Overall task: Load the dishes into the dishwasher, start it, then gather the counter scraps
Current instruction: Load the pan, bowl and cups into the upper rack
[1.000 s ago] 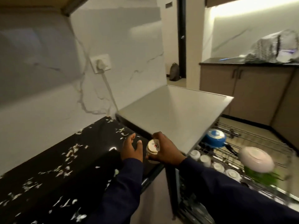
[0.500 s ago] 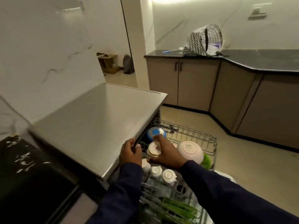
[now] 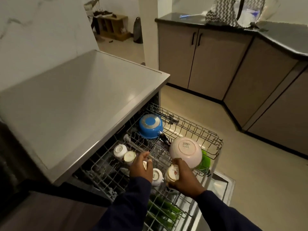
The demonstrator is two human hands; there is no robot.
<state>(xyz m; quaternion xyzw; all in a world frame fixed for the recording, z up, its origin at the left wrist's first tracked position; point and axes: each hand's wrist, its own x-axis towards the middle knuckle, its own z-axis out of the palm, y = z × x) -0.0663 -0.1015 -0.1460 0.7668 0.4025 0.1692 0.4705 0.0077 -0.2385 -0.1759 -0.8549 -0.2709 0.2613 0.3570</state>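
The right hand (image 3: 182,178) keeps its grip curled round a small white cup (image 3: 172,175), now carried from the black surface's edge to just above the upper rack (image 3: 196,129). The left hand (image 3: 141,168) pinches another small cup (image 3: 144,165) beside the inverted cups (image 3: 124,153). Loading continues; pink bowl (image 3: 185,151) and blue pot (image 3: 150,125) already sit racked.

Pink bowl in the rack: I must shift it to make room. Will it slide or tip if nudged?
The pink bowl lies upside down and tilted on the rack wires, so it would probably rock or slip. It looks glossy, likely slippery and breakable.
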